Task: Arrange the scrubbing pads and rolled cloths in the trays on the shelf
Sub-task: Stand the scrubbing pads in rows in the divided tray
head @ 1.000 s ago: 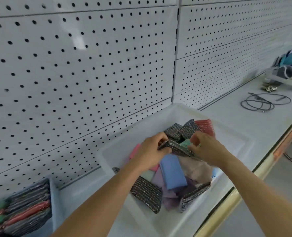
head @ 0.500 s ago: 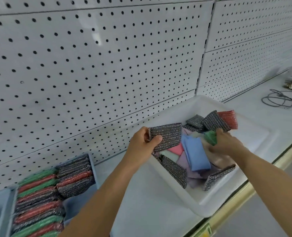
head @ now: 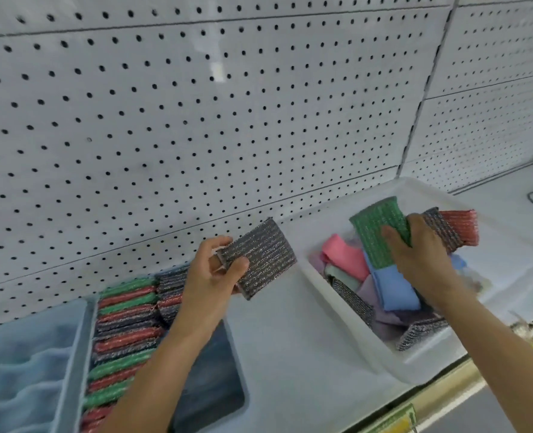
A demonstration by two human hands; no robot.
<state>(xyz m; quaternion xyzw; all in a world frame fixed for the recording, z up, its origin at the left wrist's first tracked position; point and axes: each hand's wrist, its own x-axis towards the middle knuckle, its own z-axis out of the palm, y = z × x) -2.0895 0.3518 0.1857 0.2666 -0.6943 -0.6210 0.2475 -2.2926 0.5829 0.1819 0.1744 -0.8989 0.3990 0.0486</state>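
Above the white shelf (head: 290, 332), the left hand (head: 210, 276) pinched a grey scrubbing pad (head: 260, 257) between thumb and fingers, raised between the two trays, while the right hand (head: 421, 254) curled round a green scrubbing pad (head: 376, 232) over the white tray (head: 415, 367) on the right. That tray held a loose heap of folded cloths (head: 393, 285), pink and blue among them, with more grey pads and a red pad (head: 460, 228) at its far side. Left of the hands, a bluish tray (head: 77, 348) carried a tight row of red, green and grey pads (head: 124, 326) standing on edge, before the pegboard wall (head: 196, 120).
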